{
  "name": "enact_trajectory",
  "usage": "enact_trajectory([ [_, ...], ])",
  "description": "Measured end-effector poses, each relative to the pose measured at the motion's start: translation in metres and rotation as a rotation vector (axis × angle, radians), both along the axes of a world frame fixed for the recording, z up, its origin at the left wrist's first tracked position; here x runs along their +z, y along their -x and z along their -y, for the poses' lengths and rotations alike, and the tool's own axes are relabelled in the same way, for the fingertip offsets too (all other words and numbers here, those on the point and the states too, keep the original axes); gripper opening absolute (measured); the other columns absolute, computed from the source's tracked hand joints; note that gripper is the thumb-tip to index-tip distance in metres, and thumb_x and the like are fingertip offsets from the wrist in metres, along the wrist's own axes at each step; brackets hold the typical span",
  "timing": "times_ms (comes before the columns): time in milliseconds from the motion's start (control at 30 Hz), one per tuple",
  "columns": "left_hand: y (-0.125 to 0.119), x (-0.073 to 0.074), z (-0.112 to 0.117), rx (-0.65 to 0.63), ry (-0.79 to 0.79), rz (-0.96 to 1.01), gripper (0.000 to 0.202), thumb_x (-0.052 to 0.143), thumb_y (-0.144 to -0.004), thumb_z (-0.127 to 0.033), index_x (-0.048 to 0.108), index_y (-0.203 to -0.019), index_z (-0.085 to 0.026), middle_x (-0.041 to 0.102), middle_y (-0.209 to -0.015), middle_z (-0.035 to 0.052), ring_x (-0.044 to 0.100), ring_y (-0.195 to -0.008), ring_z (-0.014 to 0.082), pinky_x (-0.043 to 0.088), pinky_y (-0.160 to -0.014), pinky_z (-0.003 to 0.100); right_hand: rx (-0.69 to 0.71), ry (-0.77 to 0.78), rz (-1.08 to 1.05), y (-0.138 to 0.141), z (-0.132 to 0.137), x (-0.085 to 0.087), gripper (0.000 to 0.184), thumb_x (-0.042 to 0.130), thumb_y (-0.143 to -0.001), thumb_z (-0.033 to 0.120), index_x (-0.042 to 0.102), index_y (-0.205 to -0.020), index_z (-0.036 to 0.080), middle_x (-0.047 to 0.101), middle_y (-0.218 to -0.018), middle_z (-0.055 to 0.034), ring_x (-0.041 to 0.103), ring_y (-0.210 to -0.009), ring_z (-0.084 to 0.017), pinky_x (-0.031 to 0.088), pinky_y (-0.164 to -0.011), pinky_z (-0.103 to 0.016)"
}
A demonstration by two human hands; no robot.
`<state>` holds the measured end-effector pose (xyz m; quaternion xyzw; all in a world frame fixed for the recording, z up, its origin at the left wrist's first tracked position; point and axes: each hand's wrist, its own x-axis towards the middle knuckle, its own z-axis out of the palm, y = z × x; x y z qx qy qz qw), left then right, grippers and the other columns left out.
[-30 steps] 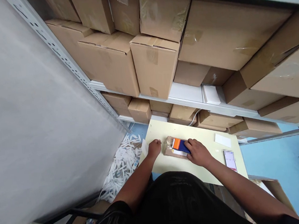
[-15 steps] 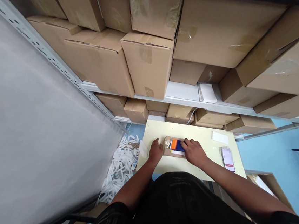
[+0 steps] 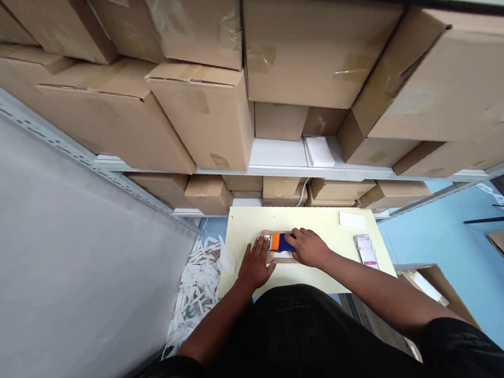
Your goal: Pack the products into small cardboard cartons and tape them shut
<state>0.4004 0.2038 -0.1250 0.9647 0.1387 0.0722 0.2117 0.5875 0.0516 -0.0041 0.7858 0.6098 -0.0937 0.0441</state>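
Note:
A small brown cardboard box point(image 3: 285, 259) lies on the pale yellow table, with shiny clear tape at its left end. On top of it sits a blue-and-orange hand tool point(image 3: 279, 241), perhaps a tape dispenser, above a white label. My right hand point(image 3: 307, 248) is closed around the tool's blue right end. My left hand point(image 3: 255, 264) rests flat on the left end of the box, fingers stretched out and thumb apart along the near side.
On the table point(image 3: 332, 276) to the right lie a phone point(image 3: 367, 251) and a white card or small box point(image 3: 352, 220). Shelves of cardboard boxes point(image 3: 204, 113) rise beyond. White scraps point(image 3: 195, 295) cover the floor at left, and an open carton point(image 3: 440, 290) stands at right.
My left hand has come down from beside the box onto its left end, fingers now laid out flat. My right hand still grips the tool. The camera view has turned right.

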Motion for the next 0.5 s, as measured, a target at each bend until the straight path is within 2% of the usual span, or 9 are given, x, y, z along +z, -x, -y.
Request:
enact_trajectory([
  [167, -0.002, 0.002, -0.003, -0.022, -0.027, -0.015, 0.082, 0.052, -0.095, -0.051, 0.023, -0.164, -0.017, 0.024, -0.168, 0.0144, 0.026, -0.154, 0.0350, 0.014, -0.126, 0.051, 0.057, 0.007, -0.050, -0.029, 0.035, 0.005, 0.059, 0.065, -0.086, 0.032, 0.051, -0.141, 0.021, 0.058, -0.119, -0.0126, 0.056, -0.101, -0.028, 0.043, -0.088, -0.038],
  [400, -0.003, 0.001, -0.003, -0.007, -0.034, -0.042, 0.081, 0.052, -0.095, -0.053, 0.025, -0.164, -0.019, 0.026, -0.168, 0.0133, 0.030, -0.153, 0.0342, 0.018, -0.126, 0.048, 0.006, -0.020, -0.062, -0.097, 0.146, 0.000, 0.054, 0.059, -0.084, 0.028, 0.056, -0.138, 0.020, 0.058, -0.116, -0.0122, 0.055, -0.099, -0.027, 0.043, -0.091, -0.040],
  [500, -0.004, 0.000, -0.003, -0.018, -0.044, -0.054, 0.082, 0.051, -0.096, -0.053, 0.023, -0.164, -0.018, 0.024, -0.169, 0.0137, 0.030, -0.153, 0.0334, 0.019, -0.125, 0.047, -0.013, -0.029, -0.061, -0.114, 0.180, -0.007, 0.054, 0.059, -0.085, 0.028, 0.057, -0.137, 0.020, 0.058, -0.115, -0.0124, 0.055, -0.098, -0.027, 0.043, -0.089, -0.040],
])
